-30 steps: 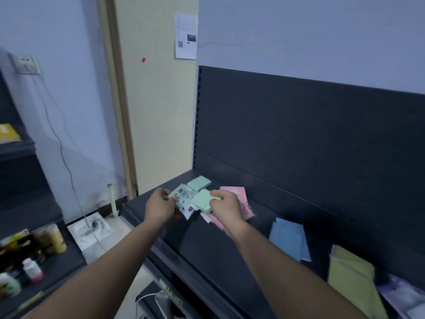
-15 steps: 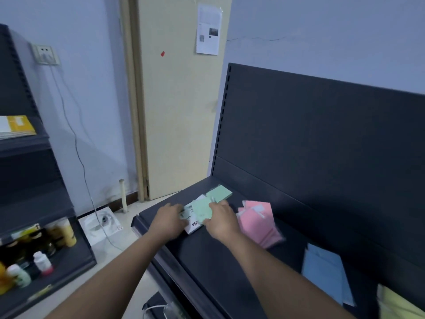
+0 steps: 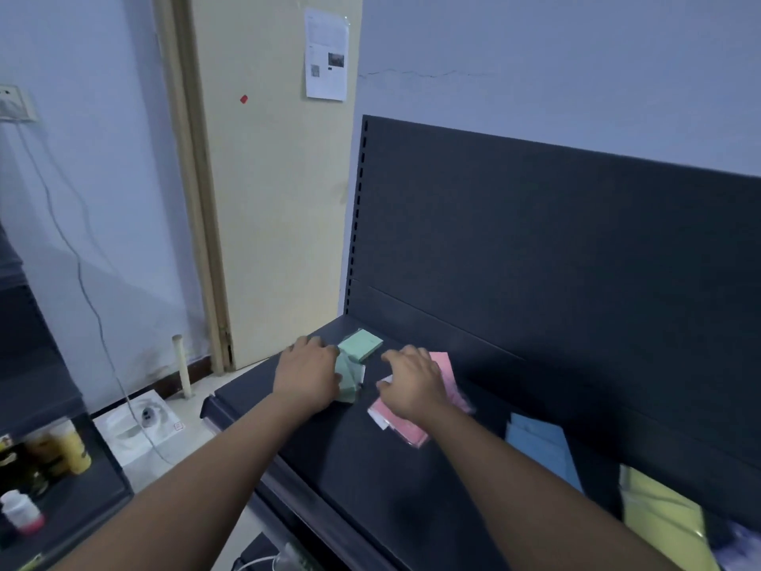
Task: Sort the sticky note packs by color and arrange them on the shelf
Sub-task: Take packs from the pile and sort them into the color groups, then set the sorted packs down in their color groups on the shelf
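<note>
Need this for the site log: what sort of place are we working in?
Probably a small shop or stockroom: dark retail shelf with a perforated back panel, sticky note packs laid out by colour, and a second rack holding bottles at left.

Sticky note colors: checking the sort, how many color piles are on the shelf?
4: green by the left hand, pink under the right hand, blue beside pink, yellow farthest right. A fifth may be cut off there.

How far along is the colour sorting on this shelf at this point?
Pink packs, blue packs and yellow packs already lie in separate groups along the shelf. The left hand rests on the green packs; the right hand hovers over the pink ones. Remaining: squaring the loose, skewed piles.
</note>
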Demonstrator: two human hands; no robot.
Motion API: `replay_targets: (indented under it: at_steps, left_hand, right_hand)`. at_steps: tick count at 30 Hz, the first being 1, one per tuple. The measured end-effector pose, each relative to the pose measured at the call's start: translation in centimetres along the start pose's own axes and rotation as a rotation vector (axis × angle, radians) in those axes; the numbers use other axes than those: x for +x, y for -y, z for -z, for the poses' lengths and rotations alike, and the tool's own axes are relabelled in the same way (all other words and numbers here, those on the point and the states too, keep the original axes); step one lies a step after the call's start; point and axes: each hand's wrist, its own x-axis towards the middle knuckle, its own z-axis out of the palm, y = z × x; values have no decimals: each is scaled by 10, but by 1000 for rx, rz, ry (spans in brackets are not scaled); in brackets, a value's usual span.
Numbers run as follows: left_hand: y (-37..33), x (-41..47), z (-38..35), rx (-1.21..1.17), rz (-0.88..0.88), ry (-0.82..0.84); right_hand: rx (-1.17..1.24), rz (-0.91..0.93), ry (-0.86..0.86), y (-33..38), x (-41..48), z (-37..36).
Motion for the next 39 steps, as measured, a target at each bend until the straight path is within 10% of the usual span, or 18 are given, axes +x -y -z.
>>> replay_targets:
  at_steps: [39]
  left_hand:
    - [-570, -272, 46, -151, -928, -31]
  right_hand:
    - [-168, -771, -149, -375, -530, 189]
